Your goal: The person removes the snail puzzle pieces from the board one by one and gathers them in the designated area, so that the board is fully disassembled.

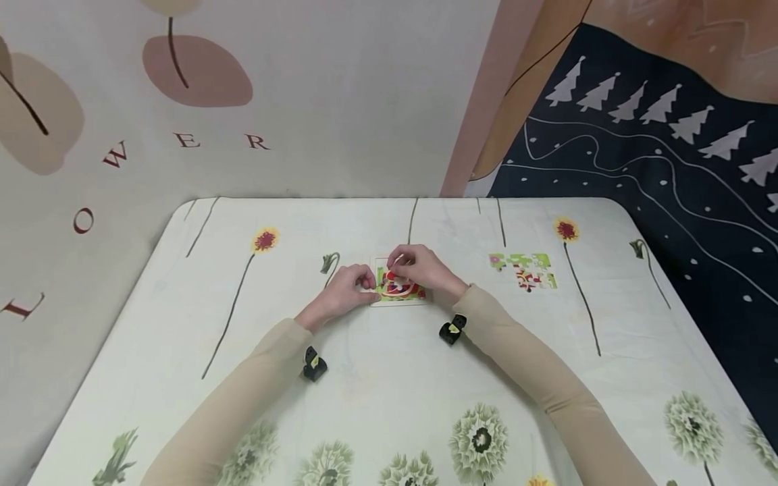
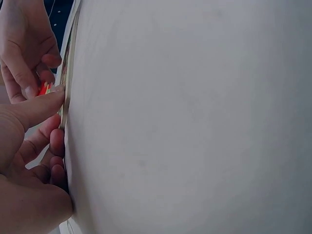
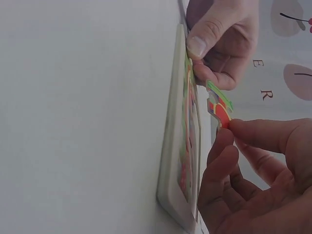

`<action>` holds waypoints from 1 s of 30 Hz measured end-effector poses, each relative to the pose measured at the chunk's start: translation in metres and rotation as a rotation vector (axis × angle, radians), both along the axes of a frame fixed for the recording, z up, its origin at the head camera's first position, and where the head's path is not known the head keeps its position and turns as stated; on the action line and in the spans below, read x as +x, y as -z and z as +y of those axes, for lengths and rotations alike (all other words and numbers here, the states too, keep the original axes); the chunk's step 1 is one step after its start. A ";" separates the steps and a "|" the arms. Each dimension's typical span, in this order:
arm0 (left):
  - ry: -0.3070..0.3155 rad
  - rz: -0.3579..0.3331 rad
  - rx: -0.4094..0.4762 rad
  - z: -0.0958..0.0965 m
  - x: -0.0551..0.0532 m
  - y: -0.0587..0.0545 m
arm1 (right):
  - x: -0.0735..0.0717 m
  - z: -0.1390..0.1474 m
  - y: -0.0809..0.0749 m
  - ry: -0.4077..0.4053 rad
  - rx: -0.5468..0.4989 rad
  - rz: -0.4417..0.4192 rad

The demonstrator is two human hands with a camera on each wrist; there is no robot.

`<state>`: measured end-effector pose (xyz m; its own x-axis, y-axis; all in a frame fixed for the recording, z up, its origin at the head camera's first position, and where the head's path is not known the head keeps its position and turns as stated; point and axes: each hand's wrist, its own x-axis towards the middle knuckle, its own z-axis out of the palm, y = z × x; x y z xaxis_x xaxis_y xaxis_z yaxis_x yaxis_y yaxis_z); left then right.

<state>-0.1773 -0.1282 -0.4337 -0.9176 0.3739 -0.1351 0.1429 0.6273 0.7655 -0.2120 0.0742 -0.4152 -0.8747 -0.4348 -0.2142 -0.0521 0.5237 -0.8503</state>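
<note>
In the head view, we see the puzzle tray [image 1: 398, 304] on the tabletop [image 1: 377, 398], with a coloured picture partly assembled inside it. The left hand [image 1: 346, 290] is at the left edge of the tray, and the right hand [image 1: 423, 266] is above its upper right part. To the right of the tray, well apart from it, lie the loose pieces [image 1: 527, 278]. The cloth under everything looks smooth and has printed flowers.

In the left wrist view, we see the left hand hold the tray by its edge: the thumb lies straight against it, and the other fingers are curled. We judge that this hold should remain light but firm, so that the tray does not slide.

In the right wrist view, the right hand pinches a puzzle piece [image 3: 219, 109] between thumb and fingertips, tilted and apart from the tray. We would advise to turn it flat, match its outline with the gap, and press gently without bending. The piece is thin, like cardboard, with a curved contour in red and green; the tray has a pale, thicker rim with rounded corners.
</note>
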 end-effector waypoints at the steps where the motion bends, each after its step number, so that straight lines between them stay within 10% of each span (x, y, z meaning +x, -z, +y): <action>1: -0.001 -0.001 0.001 0.000 0.000 0.000 | 0.000 0.001 0.000 0.005 -0.002 -0.008; 30: -0.002 -0.007 -0.013 0.000 0.001 0.000 | 0.003 0.047 -0.004 0.046 -0.028 -0.002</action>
